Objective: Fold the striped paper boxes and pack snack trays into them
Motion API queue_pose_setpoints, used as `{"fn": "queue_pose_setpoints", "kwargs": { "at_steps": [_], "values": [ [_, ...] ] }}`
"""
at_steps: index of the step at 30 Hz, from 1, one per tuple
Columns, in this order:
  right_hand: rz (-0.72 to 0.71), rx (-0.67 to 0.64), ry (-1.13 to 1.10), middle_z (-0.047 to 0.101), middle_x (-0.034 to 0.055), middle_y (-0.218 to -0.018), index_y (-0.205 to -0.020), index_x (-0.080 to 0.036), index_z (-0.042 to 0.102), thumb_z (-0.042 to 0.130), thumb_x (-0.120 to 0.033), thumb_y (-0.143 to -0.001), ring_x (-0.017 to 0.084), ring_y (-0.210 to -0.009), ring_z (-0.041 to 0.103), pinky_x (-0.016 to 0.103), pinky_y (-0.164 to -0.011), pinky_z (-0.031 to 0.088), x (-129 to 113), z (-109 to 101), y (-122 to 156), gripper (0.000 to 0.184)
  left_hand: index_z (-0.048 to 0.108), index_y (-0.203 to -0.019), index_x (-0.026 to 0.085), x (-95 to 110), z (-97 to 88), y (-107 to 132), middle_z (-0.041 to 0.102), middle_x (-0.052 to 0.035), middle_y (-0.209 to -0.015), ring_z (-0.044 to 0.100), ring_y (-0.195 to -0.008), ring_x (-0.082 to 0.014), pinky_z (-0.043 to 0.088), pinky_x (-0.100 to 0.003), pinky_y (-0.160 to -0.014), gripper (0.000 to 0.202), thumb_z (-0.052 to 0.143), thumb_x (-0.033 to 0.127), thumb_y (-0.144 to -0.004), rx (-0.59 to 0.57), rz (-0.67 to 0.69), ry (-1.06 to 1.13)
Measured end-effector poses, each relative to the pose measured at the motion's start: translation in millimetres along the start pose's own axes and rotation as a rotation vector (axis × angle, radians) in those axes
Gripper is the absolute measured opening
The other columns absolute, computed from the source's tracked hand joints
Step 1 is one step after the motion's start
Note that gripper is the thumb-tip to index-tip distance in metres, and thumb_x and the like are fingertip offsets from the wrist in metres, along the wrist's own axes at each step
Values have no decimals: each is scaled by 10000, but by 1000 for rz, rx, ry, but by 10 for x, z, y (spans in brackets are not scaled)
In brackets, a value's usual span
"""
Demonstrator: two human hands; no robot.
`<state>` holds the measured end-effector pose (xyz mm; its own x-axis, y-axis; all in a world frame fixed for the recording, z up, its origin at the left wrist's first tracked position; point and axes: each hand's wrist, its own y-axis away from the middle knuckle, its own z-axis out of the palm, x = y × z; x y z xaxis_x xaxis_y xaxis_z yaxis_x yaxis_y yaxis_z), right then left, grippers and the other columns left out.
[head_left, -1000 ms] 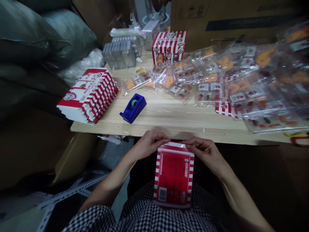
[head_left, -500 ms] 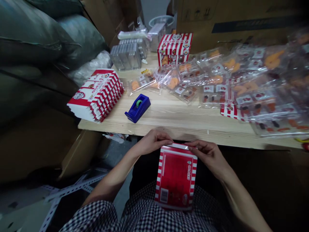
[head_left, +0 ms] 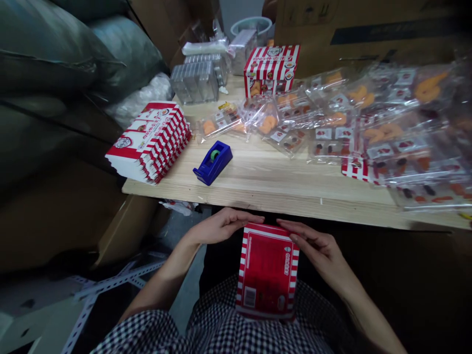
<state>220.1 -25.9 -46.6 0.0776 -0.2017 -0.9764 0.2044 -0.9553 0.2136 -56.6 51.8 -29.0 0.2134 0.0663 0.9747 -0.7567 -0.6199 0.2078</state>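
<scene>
A red box with white-striped edges and a barcode (head_left: 267,270) rests upright against my lap, its printed panel facing me. My left hand (head_left: 224,226) grips its top left corner, thumb at the edge and fingers stretched along the top. My right hand (head_left: 313,241) holds the top right corner, with the thumb on the panel's edge and the fingers over the top. The far side of the box is hidden. Beyond my hands, a blue tape dispenser (head_left: 213,164) with a green roll sits on the table.
On the wooden table (head_left: 273,182), a stack of flat striped cartons (head_left: 147,140) lies left. A made-up striped box (head_left: 272,71) stands at the back beside clear plastic cases (head_left: 195,81). Bagged orange pieces (head_left: 383,132) pile up right. A metal frame (head_left: 88,300) is low left.
The white strip at the box's top edge no longer shows; the top looks folded down. My fingers have gone from pinching that edge to lying straighter along it. The view has shifted slightly.
</scene>
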Motion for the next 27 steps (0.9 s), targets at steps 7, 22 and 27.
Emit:
{"fn": "queue_pose_setpoints", "kwargs": {
  "at_steps": [7, 22, 27],
  "values": [
    [-75, 82, 30, 703, 54, -1301, -1128, -324, 762, 616, -325, -964, 219, -1246, 633, 391, -1051, 510, 157, -2, 81, 220, 653, -1314, 224, -169, 404, 79, 683, -117, -1322, 671, -1178, -249, 513, -406, -1027, 398, 660, 295, -922, 282, -85, 277],
    [-257, 374, 67, 772, 21, -1095, -1005, -308, 791, 705, -249, -882, 200, -1074, 705, 340, -962, 560, 1, 125, -129, 161, 711, -1095, 206, -66, 22, -50, 686, -107, -1301, 621, -1242, -228, 450, -384, -1087, 216, 560, 304, -976, 728, 131, -79],
    [-181, 511, 59, 775, 41, -1089, -982, -260, 791, 766, -314, -817, 217, -1039, 723, 332, -976, 560, 166, 8, -109, 175, 638, -1135, 200, -283, -715, 135, 588, -137, -1348, 498, -1317, -296, 344, -459, -1135, 439, 805, 358, -761, 1341, 18, -608]
  ]
}}
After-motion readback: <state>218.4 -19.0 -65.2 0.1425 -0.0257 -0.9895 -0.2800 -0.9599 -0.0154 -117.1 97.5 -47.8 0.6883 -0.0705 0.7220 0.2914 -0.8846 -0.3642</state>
